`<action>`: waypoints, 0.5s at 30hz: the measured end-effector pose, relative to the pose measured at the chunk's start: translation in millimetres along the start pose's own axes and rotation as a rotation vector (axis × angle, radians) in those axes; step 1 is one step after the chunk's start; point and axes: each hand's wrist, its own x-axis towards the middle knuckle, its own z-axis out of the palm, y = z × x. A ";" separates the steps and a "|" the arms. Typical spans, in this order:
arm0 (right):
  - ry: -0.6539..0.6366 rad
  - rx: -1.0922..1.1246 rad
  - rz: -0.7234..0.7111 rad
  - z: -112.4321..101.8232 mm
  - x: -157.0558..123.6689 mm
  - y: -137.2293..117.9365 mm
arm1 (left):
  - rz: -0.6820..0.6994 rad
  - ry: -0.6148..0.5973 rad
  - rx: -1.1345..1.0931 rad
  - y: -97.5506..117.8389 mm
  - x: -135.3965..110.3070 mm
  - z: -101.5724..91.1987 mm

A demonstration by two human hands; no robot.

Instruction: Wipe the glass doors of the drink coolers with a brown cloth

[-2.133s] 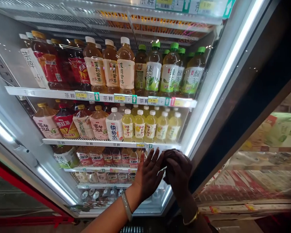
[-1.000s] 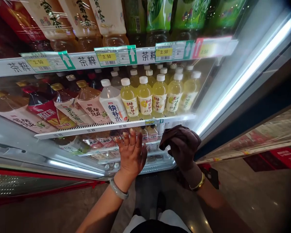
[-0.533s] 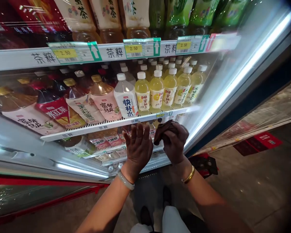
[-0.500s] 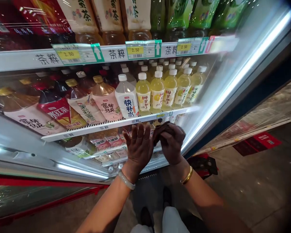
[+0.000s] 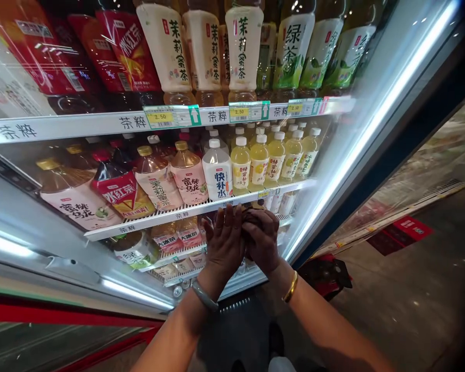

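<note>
My left hand [image 5: 223, 247] is raised in front of the fridge shelves, its fingers stretched out and pointing up. Beside it, my right hand [image 5: 264, 240] is closed around a dark brown cloth [image 5: 250, 213], which is mostly hidden between the two hands. The edge of my left hand meets the cloth. Just beyond my fingertips runs the white front edge of a shelf [image 5: 186, 213]. On that shelf stand a white-labelled bottle [image 5: 217, 173], a pink-labelled bottle [image 5: 188, 175] and yellow drink bottles [image 5: 241, 165].
Tea bottles [image 5: 243, 49] fill the upper shelf, above a rail with price tags [image 5: 163, 117]. Lit strips [image 5: 356, 144] edge the fridge at both sides. A red-and-black object [image 5: 327, 276] lies on the floor at right. My shoe [image 5: 276, 338] shows below.
The view has tilted up and shifted, showing more of the upper bottles. My hands have come closer together, and the cloth is more covered by them.
</note>
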 end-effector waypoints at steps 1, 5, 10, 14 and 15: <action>0.008 0.018 -0.009 2.7 3.0 -2.4 | -0.001 0.006 -0.007 -0.5 -0.7 1.3; 0.009 -0.004 -0.061 1.0 18.4 6.2 | 0.007 0.031 0.042 -2.5 -1.9 5.8; 0.015 -0.085 -0.008 2.3 -6.6 9.4 | 0.005 0.020 0.033 -3.7 -3.8 8.9; 0.055 -0.077 0.004 12.5 -18.1 -4.1 | 0.020 0.033 -0.005 -5.5 -6.8 9.2; 0.057 -0.067 0.002 13.3 -13.5 -5.5 | 0.025 0.041 -0.005 -5.7 -7.1 9.3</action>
